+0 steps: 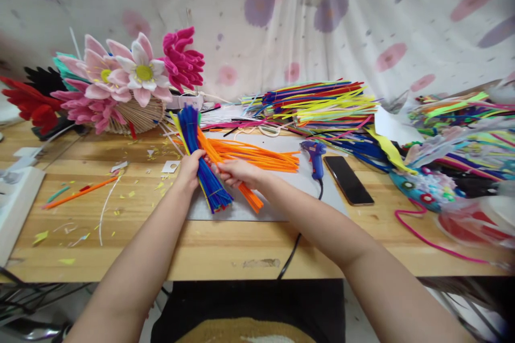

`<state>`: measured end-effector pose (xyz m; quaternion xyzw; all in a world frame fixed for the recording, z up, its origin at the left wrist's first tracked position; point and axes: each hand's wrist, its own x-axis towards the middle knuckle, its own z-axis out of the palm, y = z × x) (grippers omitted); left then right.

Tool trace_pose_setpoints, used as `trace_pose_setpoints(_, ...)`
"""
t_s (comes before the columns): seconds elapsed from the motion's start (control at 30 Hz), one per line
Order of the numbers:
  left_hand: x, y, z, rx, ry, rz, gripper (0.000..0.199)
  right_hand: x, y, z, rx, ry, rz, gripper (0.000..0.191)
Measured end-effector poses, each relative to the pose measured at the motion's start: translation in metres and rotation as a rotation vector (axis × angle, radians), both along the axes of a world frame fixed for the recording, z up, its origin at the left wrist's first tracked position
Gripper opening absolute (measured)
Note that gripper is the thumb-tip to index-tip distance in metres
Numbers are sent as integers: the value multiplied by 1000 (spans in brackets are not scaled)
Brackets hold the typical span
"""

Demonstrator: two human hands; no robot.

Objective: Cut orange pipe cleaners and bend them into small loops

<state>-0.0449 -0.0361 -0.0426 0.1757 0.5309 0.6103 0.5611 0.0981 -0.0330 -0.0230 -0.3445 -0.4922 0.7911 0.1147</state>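
Note:
My left hand (192, 169) is closed round a bundle of blue pipe cleaners (209, 179), with some yellow and green stems along its edge. My right hand (237, 172) is closed on a thinner bunch of orange pipe cleaners (251, 198), which slants across the blue bundle. The two hands are close together over a grey mat (281, 211). Behind my right hand, more orange pipe cleaners (261, 155) lie spread on the mat.
A blue glue gun (316, 158) and a black phone (349, 181) lie to the right. Fuzzy flowers (140, 72) stand back left. Multicoloured pipe cleaners (322, 102) are piled behind. Yellow scraps and an orange stem (82, 193) lie on the left of the wooden table (132, 252).

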Motion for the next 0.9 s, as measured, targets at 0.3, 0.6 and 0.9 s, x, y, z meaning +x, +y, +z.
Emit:
trace_pose_setpoints(0.3, -20, 0, 9, 40, 76, 68, 7, 80, 5, 20, 253, -259, 211, 20)
trace_pose_setpoints(0.6, -39, -1, 11, 298, -220, -215, 10, 129, 29, 52, 684, -539, 42, 25)
trace_pose_setpoints(0.9, -32, -15, 12, 309, -316, -414, 28, 71, 53, 6, 1418, -812, -79, 45)
